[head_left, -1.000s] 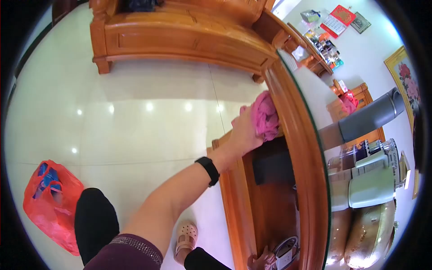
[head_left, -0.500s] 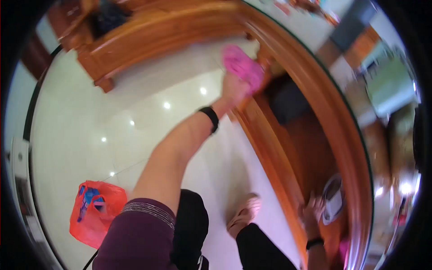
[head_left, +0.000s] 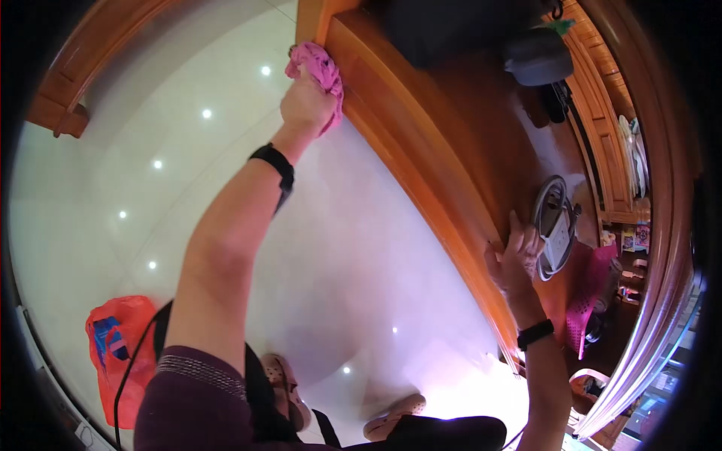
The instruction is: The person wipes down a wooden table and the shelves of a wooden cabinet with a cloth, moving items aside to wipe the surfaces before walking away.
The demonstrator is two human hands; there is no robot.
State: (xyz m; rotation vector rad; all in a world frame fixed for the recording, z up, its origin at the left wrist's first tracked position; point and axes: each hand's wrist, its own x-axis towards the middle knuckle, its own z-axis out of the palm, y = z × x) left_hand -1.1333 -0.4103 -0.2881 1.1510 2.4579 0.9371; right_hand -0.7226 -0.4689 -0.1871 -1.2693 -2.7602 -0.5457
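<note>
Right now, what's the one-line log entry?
left hand: holding pink cloth beside wooden shelf | right hand: at shelf, beside coiled cable | red bag: on floor

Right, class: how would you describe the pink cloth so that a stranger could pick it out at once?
Find the long wooden unit and follow its floor-side edge up towards the top of the picture. There, the left hand grips the pink cloth. It is bunched, crumpled fabric, unlike the perforated-looking pink item beyond the right hand.

Left hand (head_left: 307,105) partly hidden by pink cloth (head_left: 320,66).
</note>
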